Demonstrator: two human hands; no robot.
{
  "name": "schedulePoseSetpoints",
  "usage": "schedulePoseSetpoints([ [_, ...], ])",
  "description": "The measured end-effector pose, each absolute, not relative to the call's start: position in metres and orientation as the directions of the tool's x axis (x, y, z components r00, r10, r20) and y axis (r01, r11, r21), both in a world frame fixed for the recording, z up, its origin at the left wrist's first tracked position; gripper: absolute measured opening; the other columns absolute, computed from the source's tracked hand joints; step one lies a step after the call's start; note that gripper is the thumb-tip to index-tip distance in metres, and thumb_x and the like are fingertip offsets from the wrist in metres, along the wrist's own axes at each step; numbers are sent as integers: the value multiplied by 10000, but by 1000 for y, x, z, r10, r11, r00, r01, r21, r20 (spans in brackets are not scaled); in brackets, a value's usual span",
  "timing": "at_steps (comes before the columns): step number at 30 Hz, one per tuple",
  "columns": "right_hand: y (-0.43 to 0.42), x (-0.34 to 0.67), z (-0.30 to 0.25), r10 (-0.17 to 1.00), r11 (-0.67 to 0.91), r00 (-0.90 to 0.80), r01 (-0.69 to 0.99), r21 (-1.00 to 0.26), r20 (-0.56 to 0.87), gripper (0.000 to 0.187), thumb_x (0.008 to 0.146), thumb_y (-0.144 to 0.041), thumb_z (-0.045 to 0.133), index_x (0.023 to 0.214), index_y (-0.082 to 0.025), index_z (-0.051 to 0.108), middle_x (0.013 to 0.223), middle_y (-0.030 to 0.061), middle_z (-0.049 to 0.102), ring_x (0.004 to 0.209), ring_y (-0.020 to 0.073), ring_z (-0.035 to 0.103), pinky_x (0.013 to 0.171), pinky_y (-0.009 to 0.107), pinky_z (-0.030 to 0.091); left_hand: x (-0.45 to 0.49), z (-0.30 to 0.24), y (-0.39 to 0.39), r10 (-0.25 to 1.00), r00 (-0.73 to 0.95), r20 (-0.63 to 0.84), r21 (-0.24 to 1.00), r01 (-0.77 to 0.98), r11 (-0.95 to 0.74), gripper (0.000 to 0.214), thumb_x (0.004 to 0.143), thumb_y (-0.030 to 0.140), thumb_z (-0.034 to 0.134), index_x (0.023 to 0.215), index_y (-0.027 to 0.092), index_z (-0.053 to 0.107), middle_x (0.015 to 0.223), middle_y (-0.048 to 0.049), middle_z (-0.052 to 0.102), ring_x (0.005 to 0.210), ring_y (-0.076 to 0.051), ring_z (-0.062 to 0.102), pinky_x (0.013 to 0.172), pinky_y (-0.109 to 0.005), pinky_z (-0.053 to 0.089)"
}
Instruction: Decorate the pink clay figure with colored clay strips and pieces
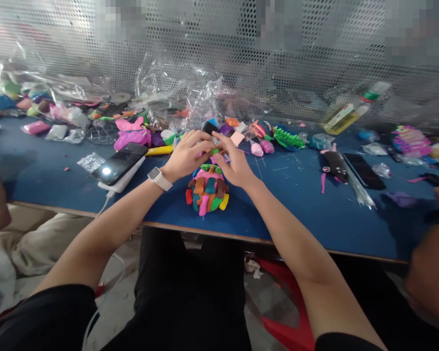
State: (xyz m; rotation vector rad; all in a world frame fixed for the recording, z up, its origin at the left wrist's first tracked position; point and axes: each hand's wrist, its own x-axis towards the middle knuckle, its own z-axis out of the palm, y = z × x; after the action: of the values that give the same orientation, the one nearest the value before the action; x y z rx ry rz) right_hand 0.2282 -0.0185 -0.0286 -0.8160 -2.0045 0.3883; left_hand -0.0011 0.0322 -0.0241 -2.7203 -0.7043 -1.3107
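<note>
Just behind a multicoloured modelling-clay figure (205,187), the fingertips of both my hands meet. A small green piece of clay (214,151) shows between them. My left hand (190,152), with a white watch on its wrist, is closed with curled fingers at this piece. From the other side, my right hand (236,160) has its thumb and fingers closed around it. The figure stands on the blue table, covered with brown, teal, orange, pink, green, red and yellow patches. Its upper back is partly hidden by my hands.
A black phone (120,163) rests on a white device with a cable at left. Pink and purple clay (131,134), plastic bags and clay scraps line the perforated metal panel (219,44). At right lie another phone (365,170), a bottle (351,114) and a dark clay animal (335,165). People sit on both sides.
</note>
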Motion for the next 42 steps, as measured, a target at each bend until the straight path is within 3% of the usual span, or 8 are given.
schedulePoseSetpoints([
  [4, -21, 227, -27, 726, 680, -250, 396, -617, 640, 553, 1193, -678, 492, 1555, -288, 646, 1298, 110, 848, 1150, 303, 839, 1054, 519, 706, -2, -24, 32, 421, 546, 725, 204, 414, -887, 171, 1126, 365, 646, 1176, 264, 775, 1249, -100, 799, 1170, -297, 733, 1044, -514, 592],
  [9, -20, 226, -30, 711, 680, -178, 421, -600, 681, 591, 1141, -725, 597, 1536, -287, 630, 1122, 82, 842, 1027, 300, 830, 994, 519, 714, -3, -20, 28, 431, 562, 706, 262, 358, -896, 268, 1054, 297, 726, 1317, 255, 750, 1299, -95, 792, 1235, -303, 752, 1101, -516, 620],
  [14, -21, 223, -29, 695, 680, -138, 444, -583, 705, 553, 1124, -723, 639, 1474, -295, 649, 1023, 52, 818, 965, 290, 816, 981, 527, 716, -3, -17, 29, 422, 601, 678, 259, 342, -903, 308, 1075, 417, 782, 1342, 263, 780, 1341, -113, 786, 1270, -314, 754, 1120, -517, 621],
  [24, -24, 224, -26, 712, 656, -176, 514, -553, 680, 489, 1106, -714, 679, 1261, -263, 790, 1064, 77, 867, 922, 265, 824, 857, 441, 715, -1, -21, 31, 496, 488, 718, 323, 398, -859, 252, 1124, 466, 710, 1042, 245, 802, 1083, -73, 795, 1075, -265, 761, 983, -440, 616],
  [32, -21, 228, -30, 644, 724, -239, 498, -478, 727, 430, 1156, -539, 649, 1486, -290, 769, 1320, 105, 864, 1000, 292, 830, 930, 505, 740, -5, -17, 30, 473, 572, 670, 301, 373, -878, 267, 1184, 424, 583, 1148, 217, 748, 1138, -117, 771, 1089, -281, 746, 986, -433, 608],
  [36, -23, 226, -27, 647, 706, -211, 527, -472, 733, 351, 1166, -524, 645, 1364, -290, 816, 1272, 93, 871, 946, 276, 815, 901, 488, 733, -2, -19, 26, 463, 593, 658, 314, 343, -885, 326, 1224, 412, 447, 1240, 209, 702, 1237, -144, 750, 1100, -271, 746, 979, -425, 625],
  [39, -24, 227, -24, 632, 694, -145, 543, -473, 761, 384, 1169, -595, 629, 1251, -270, 815, 1159, 90, 872, 820, 237, 780, 741, 409, 689, -1, -22, 25, 426, 609, 669, 255, 351, -901, 365, 1197, 461, 527, 1412, 197, 660, 1335, -166, 733, 1189, -300, 752, 1029, -451, 637],
  [42, -24, 227, -23, 631, 697, -148, 538, -474, 761, 462, 1163, -676, 603, 1130, -255, 789, 992, 74, 836, 744, 221, 745, 672, 379, 638, 0, -25, 27, 380, 627, 679, 148, 391, -909, 376, 1182, 496, 570, 1360, 185, 686, 1265, -162, 750, 1156, -316, 757, 993, -457, 640],
])
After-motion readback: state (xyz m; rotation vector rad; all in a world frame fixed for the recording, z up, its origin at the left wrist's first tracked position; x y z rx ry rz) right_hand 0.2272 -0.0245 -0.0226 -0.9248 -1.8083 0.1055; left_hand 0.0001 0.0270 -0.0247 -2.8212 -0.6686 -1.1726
